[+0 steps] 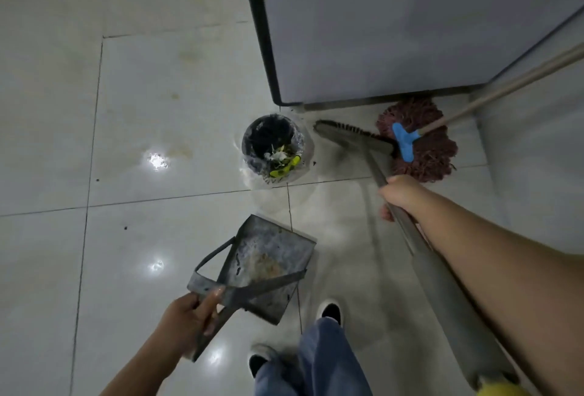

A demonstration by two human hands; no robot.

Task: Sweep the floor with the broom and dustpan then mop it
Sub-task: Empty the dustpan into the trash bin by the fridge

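My left hand (pixel 189 316) grips the handle of a grey metal dustpan (pixel 268 263), held just above the tiled floor with some brown dust in its pan. My right hand (pixel 399 195) grips the grey handle of the broom (pixel 354 136), whose dark bristle head rests on the floor right of the bin. A reddish-brown string mop (pixel 423 146) with a blue clamp and a wooden pole lies against the broom head, leaning toward the upper right.
A small black bin (pixel 252 139) lined with clear plastic holds white and yellow-green scraps. A grey cabinet (pixel 395 26) with a dark edge stands behind it. Pale glossy floor tiles (pixel 142 95) show stains and small dark specks. My shoes and jeans are at the bottom.
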